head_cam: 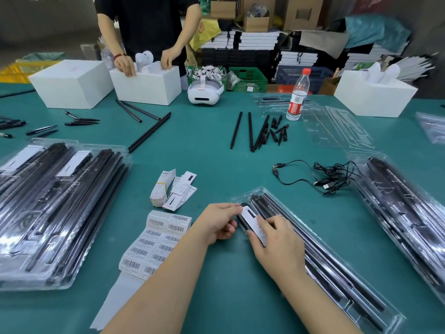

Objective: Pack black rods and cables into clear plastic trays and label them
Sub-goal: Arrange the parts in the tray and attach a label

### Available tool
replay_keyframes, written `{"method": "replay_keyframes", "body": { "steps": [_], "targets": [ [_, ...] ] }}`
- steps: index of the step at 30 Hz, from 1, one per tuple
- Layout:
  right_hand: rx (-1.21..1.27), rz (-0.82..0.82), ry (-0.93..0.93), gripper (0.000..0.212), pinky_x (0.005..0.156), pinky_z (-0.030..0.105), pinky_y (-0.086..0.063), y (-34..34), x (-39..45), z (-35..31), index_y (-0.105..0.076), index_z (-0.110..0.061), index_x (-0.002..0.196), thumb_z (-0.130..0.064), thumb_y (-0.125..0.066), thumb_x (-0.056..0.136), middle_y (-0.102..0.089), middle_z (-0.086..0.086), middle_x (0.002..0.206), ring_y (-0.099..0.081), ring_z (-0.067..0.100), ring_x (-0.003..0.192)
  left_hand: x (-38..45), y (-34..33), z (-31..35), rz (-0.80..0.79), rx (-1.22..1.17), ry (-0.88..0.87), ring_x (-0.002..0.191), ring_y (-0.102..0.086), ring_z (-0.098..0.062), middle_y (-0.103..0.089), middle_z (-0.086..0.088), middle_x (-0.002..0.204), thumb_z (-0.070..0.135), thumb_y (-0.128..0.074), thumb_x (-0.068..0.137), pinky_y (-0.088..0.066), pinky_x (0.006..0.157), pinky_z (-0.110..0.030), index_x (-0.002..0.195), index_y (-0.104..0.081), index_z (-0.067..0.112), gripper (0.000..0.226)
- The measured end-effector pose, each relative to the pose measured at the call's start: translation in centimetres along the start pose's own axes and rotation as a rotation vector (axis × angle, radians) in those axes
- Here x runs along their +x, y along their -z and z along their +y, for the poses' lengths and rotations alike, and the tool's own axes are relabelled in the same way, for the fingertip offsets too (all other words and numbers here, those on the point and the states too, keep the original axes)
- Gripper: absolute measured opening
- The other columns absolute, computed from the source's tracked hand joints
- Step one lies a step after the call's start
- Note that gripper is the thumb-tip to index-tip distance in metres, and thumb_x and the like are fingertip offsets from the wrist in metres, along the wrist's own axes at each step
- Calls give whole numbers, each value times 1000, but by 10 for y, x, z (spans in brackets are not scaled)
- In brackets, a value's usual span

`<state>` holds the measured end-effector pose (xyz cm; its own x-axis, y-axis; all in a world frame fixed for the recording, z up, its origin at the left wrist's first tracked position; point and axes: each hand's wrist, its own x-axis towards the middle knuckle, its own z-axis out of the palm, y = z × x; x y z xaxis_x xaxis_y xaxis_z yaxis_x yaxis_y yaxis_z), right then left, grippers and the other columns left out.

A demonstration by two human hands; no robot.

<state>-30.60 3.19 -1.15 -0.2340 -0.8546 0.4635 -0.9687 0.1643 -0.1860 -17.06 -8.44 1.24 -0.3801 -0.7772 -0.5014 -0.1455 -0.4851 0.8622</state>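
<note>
- We work at a wide teal-green table (pixel 216 145), with finished stacks of clear plastic trays filled with black rods (pixel 55 203) at our left and another stack of packed trays (pixel 404 208) at our right.
- The long clear plastic tray in hand (pixel 337 268) lies slantwise before us, near edge of the table, black rods already seated in its channels.
- A sheet of white barcode stickers (pixel 156 244) lies just left of our arms; a banded bundle of white paper cards (pixel 161 189) sits beyond it.
- Loose black rods (pixel 250 131) and a tangle of black USB cables (pixel 332 174) wait farther out.
- Our left hand (pixel 216 222) pinches the upper end of a small white label card (pixel 252 220) at the tray's top end.
- Our right hand (pixel 277 242) lies over the card's lower end, fingers curled on it; whether it grips or only presses, we cannot tell.
- To do this well, we judge we should square the card with the tray's long edge first, then smooth from one end to the other so it lies flat.
</note>
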Motion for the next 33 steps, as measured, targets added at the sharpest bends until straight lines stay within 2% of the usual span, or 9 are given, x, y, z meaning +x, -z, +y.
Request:
{"method": "replay_keyframes", "body": {
  "steps": [12, 17, 19, 21, 23, 26, 29, 33],
  "targets": [
    [-13, -2, 7, 39, 41, 28, -40, 3, 0, -2, -75, -21, 106, -44, -81, 75, -57, -3, 83, -60, 22, 76, 7, -4, 1, 75, 75, 42, 36, -34, -11, -55, -2, 51, 27, -68, 90, -31, 40, -15, 97, -72, 11, 18],
    [-30, 16, 31, 38, 41, 25, -33, 3, -1, -3, -75, -17, 104, -39, -83, 74, -57, -1, 82, -60, 23, 72, 8, -13, -3, 138, -29, 11, 36, -38, -10, -55, 2, 49, 15, -67, 88, -35, 41, -16, 84, -68, 9, 8],
    [-36, 23, 46, 38, 41, 23, -32, 4, -1, -3, -76, -15, 104, -38, -84, 74, -57, 0, 80, -59, 24, 71, 6, -19, -6, 153, -134, -18, 36, -40, -10, -54, 2, 49, 8, -64, 90, -37, 41, -16, 93, -68, 10, 5],
    [-48, 26, 53, 37, 40, 24, -31, 5, -1, -4, -76, -14, 103, -37, -84, 75, -57, 1, 79, -59, 24, 70, 6, -21, -7, 167, -184, -26, 36, -41, -11, -55, 2, 51, 7, -63, 90, -38, 40, -16, 106, -67, 14, 18],
    [-52, 24, 53, 37, 40, 25, -30, 6, -1, -5, -76, -13, 103, -36, -83, 76, -58, 2, 79, -60, 24, 70, 5, -19, -4, 136, -218, 24, 35, -37, -10, -54, 1, 52, 8, -62, 91, -34, 38, -15, 109, -67, 16, 21],
    [-56, 21, 57, 37, 42, 24, -29, 6, 0, -5, -76, -12, 103, -36, -83, 75, -57, 2, 78, -59, 25, 70, 4, -15, 0, -12, -370, 143, 32, -26, -6, -47, 1, 53, 11, -57, 96, -21, 32, -14, 110, -62, 20, 17],
    [-49, 24, 53, 37, 42, 23, -30, 6, 0, -5, -76, -13, 103, -36, -83, 76, -57, 1, 78, -59, 25, 70, 2, -15, 2, -111, -481, 185, 29, -21, -3, -41, 3, 50, 11, -50, 100, -18, 27, -15, 109, -58, 21, 16],
    [-53, 16, 56, 38, 41, 24, -31, 6, 0, -4, -76, -13, 104, -37, -83, 75, -57, 1, 79, -59, 24, 70, 3, -17, 4, -69, -318, 157, 30, -21, -5, -42, 2, 51, 13, -47, 100, -17, 30, -14, 115, -60, 20, 21]
  ]
}}
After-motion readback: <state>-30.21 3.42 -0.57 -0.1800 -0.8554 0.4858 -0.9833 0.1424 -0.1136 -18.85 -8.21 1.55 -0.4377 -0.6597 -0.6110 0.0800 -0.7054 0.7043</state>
